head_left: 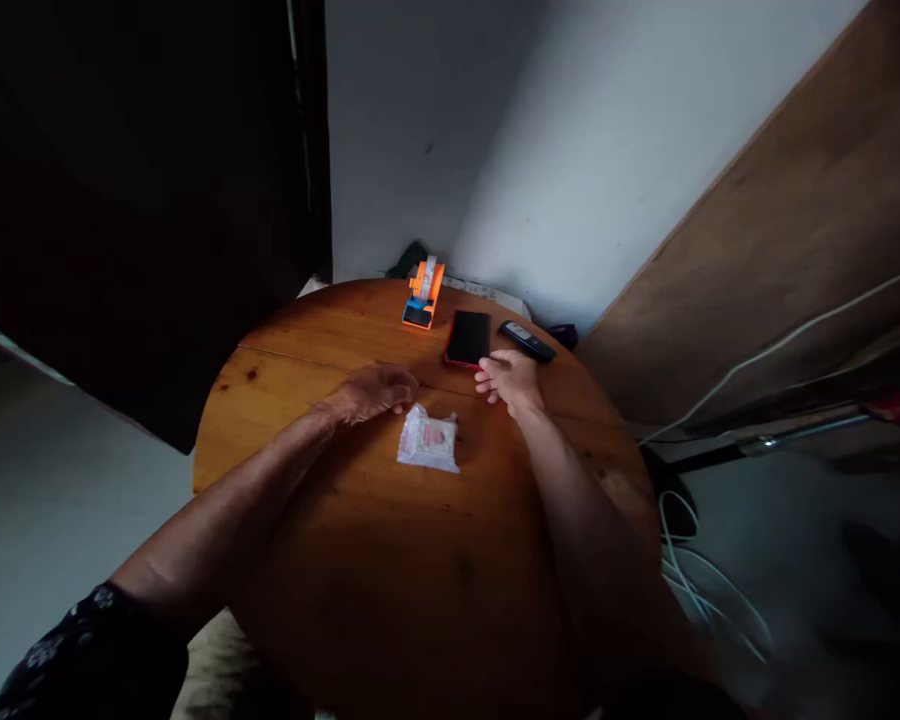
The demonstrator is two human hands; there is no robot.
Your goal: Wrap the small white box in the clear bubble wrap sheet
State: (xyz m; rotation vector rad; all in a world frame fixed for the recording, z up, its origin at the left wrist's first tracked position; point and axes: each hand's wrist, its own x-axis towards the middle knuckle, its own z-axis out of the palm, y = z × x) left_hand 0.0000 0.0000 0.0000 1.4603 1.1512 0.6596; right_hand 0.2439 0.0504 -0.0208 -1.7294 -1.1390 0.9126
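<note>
A small clear plastic packet (429, 440) with a white item and reddish print inside lies flat on the round wooden table (420, 540). Just beyond its upper left corner, my left hand (379, 390) hovers with loosely curled fingers, the thumb a little apart, and nothing visible in its grasp. My right hand (511, 378) is beside the lower right corner of a black-screened phone or tablet (469, 337) with a red edge. Its fingers are bent but apart and hold nothing I can see; whether they touch the device, I cannot tell.
An orange and blue tape dispenser (423, 292) stands at the table's back. Right of the device lies a dark handheld object (526, 340) with a pale label. A white wall (450, 150) rises behind. White cables (694, 570) coil on the floor at right.
</note>
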